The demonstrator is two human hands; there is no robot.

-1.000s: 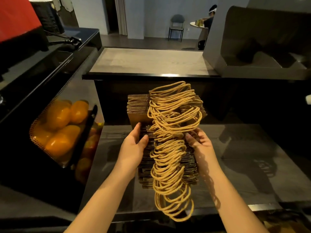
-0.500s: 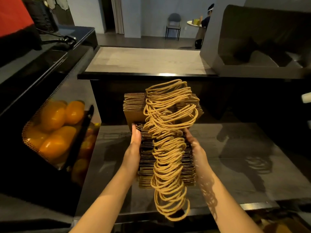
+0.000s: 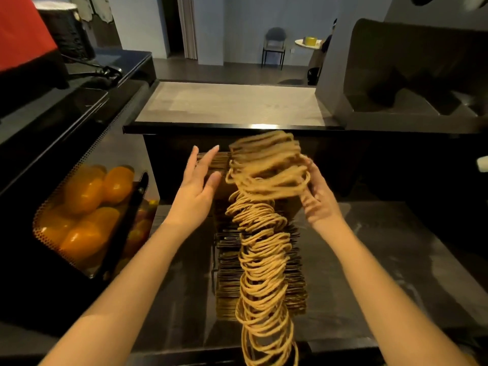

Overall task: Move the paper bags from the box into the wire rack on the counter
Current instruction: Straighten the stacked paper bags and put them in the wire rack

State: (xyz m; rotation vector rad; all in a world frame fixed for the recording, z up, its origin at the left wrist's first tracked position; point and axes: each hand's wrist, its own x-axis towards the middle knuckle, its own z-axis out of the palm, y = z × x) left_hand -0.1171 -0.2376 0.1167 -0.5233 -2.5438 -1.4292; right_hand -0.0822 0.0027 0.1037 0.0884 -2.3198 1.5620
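- Fingers (image 3: 204, 161) of the left hand (image 3: 195, 199) are spread straight beside the far paper bags (image 3: 228, 294); the right hand's (image 3: 318, 196) hold on the blurred handles (image 3: 264, 260) cannot be told.
- On the tabletop (image 3: 383, 273), the paper bags are stood in the wire rack (image 3: 213, 262), the row running away between both hands.

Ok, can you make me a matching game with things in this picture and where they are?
Things:
1. round orange fruits
2. stack of brown paper bags with tan cord handles
3. dark chair with thin legs
4. left hand

Places or states:
A. far back, by the blue-grey wall
B. open, fingers straight, at the stack's upper left
C. behind the perforated metal mesh on the left
D. in the thin wire rack on the dark glossy counter

Pairs: 1-C, 2-D, 3-A, 4-B.
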